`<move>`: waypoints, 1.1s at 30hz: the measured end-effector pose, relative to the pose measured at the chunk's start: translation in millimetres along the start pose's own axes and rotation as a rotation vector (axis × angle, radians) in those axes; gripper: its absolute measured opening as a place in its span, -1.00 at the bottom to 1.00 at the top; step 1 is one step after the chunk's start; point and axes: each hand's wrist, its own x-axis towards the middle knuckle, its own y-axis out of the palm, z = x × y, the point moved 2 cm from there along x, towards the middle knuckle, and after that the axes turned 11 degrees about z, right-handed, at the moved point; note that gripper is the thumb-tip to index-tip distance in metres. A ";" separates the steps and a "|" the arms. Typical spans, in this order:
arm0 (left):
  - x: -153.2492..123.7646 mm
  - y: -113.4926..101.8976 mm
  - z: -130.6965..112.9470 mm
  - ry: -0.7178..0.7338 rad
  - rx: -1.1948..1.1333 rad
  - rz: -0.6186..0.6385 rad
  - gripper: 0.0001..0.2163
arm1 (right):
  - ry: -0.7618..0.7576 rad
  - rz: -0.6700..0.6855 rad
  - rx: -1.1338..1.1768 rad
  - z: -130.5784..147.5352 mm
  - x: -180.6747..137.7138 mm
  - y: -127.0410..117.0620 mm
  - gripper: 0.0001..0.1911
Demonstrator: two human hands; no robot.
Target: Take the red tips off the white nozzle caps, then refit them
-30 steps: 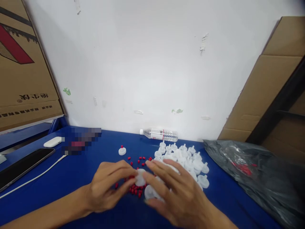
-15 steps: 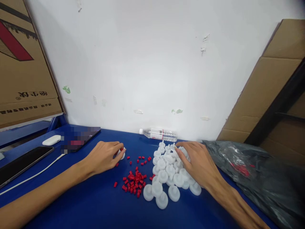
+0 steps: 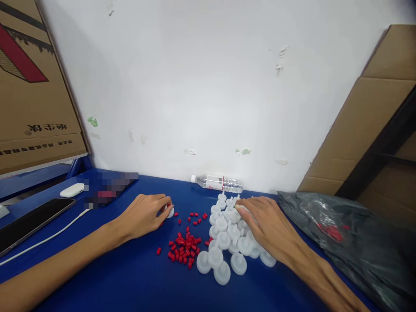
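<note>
- Fingers of the left hand (image 3: pixel 167 210) appear pinched shut around one white piece (image 3: pixel 170 212) with red at its top, low over the blue table (image 3: pixel 113 281).
- Right hand (image 3: pixel 251 212) spreads over the far right of a heap of white pieces (image 3: pixel 233 232); whether it grips one cannot be told.
- Both hands meet over the red caps a second earlier; now they are well apart, barely moved from half a second ago. The work looks split between one piece at the left and the heap at the right.
- Red caps (image 3: pixel 184 248) lie between the hands, probably over thirty, too bunched for an exact count; one single cap (image 3: pixel 159 250) sits left of the cluster.
- White pieces seem to number over twenty, some hidden under the right hand; four lie at the near edge.
- Beyond: one bottle (image 3: pixel 214 182) on its side, one grey bag (image 3: pixel 360 255).
</note>
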 end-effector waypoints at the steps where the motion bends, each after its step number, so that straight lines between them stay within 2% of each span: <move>1: 0.4 1.0 1.2 -0.005 0.000 0.004 -0.65 | 0.008 0.003 0.013 0.1 0.0 -1.0 -0.65; 5: 3.6 5.4 11.7 -0.034 -0.002 0.001 -0.64 | 0.014 0.020 0.030 -0.3 0.2 -3.2 -0.64; 9: 5.3 5.9 20.2 -0.055 -0.001 -0.019 -0.65 | -0.011 -0.022 -0.033 -1.6 -1.2 -0.4 -0.64; 13: 1.6 1.3 10.7 -0.047 0.024 -0.055 -0.69 | -0.004 -0.020 -0.026 -3.7 -2.7 4.7 -0.64; 19: -4.2 -2.5 -11.3 0.156 0.037 -0.045 -0.75 | -0.013 -0.022 -0.049 -5.0 -2.5 7.3 -0.62; 28: -2.9 6.6 -11.8 0.188 -0.015 0.028 -0.77 | -0.037 -0.077 -0.070 -3.6 -0.7 3.0 -0.65; 33: -2.7 12.8 -8.6 0.187 -0.042 0.022 -0.81 | -0.074 -0.209 -0.072 0.8 0.0 -3.9 -0.76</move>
